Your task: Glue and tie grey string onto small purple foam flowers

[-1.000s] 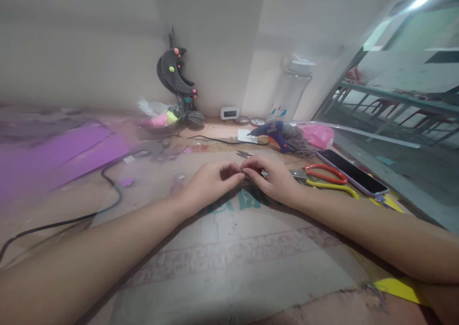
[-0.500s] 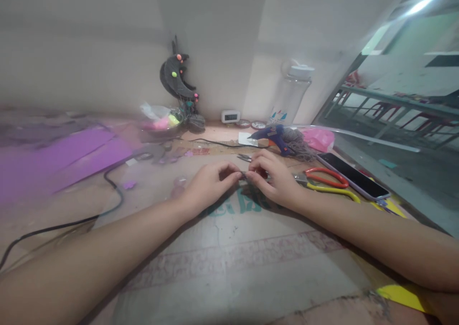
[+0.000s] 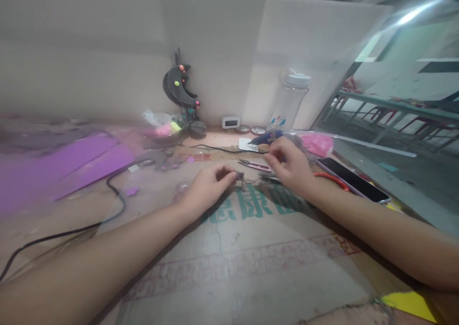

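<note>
My left hand rests low over the printed sheet, thumb and forefinger pinched on a small dark grey-purple piece of yarn. A thin loose strand trails from it onto the sheet. To the right, my right hand is raised with its fingers curled and the tips close together; whatever they hold, if anything, is too small to make out. Behind that hand lies a blue glue gun, partly covered. Pink-handled thread snips lie between the hands. Pliers with a red handle are partly hidden under my right hand and forearm.
A phone and a pink bag are at the right. Along the wall stand a clear bottle, a small digital clock and a grey crescent ornament. Purple sheets and a black cable lie left.
My right hand has moved away from my left, rightward and slightly up, uncovering the snips. My left hand keeps its pinch on the yarn. The view has tilted slightly.
</note>
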The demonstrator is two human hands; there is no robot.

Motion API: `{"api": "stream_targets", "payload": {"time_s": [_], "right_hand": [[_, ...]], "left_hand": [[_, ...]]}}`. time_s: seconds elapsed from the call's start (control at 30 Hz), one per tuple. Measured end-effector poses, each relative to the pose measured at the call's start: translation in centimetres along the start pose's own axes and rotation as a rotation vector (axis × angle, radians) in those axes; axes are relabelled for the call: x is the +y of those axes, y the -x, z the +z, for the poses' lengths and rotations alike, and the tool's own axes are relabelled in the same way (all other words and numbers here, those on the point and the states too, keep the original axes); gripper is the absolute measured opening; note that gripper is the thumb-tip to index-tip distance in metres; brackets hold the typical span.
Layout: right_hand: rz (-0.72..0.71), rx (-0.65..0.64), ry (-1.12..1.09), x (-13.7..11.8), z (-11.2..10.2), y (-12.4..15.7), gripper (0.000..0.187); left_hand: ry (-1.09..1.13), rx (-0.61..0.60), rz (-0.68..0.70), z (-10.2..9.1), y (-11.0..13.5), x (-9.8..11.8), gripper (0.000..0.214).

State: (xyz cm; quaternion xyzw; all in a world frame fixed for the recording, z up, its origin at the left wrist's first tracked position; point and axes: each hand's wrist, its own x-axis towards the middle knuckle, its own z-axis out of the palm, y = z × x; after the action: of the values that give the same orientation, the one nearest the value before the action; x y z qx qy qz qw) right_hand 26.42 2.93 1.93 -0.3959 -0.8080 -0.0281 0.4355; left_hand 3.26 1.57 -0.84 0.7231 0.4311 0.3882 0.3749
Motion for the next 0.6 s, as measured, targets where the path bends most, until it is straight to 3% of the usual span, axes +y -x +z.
{"api": "stream_targets", "payload": {"time_s": [0.1, 0.2, 0.43, 0.6], "right_hand": [[0.155, 0.215, 0.095, 2.6, -0.9, -0.7, 0.022], [0.33, 0.31, 0.132, 5.2, -0.8, -0.6, 0.023], [0.448, 0.285, 0.183, 7.7, 0.4, -0.3, 0.023], [0.555, 0.263, 0.049, 8.3, 0.7, -0.2, 0.029]], "left_hand": [[0.028, 0.005, -0.017, 0.0, 0.0, 0.0, 0.021], [0.069, 0.012, -0.035, -0.1, -0.1, 0.0, 0.02], [0.165, 0.021, -0.1, 0.1, -0.4, 0.0, 0.013], [0.145, 0.028, -0.061, 0.1, -0.5, -0.1, 0.015]]}}
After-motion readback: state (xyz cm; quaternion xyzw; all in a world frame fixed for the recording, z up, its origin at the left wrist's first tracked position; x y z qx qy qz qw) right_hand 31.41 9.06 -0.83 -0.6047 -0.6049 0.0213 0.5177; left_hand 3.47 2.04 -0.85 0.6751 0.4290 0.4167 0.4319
